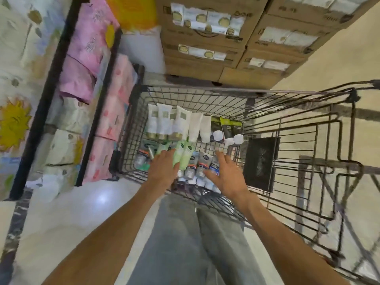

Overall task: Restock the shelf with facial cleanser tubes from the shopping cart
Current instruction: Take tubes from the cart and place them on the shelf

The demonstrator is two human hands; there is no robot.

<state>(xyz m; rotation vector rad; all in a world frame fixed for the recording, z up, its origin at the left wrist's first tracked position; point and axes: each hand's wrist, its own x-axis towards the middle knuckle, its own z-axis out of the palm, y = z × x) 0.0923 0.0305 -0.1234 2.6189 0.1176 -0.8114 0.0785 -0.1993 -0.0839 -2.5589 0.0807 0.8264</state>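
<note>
A wire shopping cart (197, 93) stands in front of me with several facial cleanser tubes lying in its basket. White tubes with gold caps (164, 122) lie at the far side, pale green tubes (184, 156) in the middle, and grey and blue tubes (200, 166) nearest me. My left hand (163, 168) reaches into the basket with straight fingers that touch the green tubes. My right hand (227, 173) hovers over the grey and blue tubes with its fingers spread, holding nothing. The shelf (51, 83) stands to the left.
The shelf's black frame holds pink and white tissue packs (86, 58). Stacked cardboard boxes (205, 48) stand beyond the cart. Dark tubes with white caps (226, 130) lie at the basket's right side. The cart's folded child seat (261, 163) and handle lie to the right.
</note>
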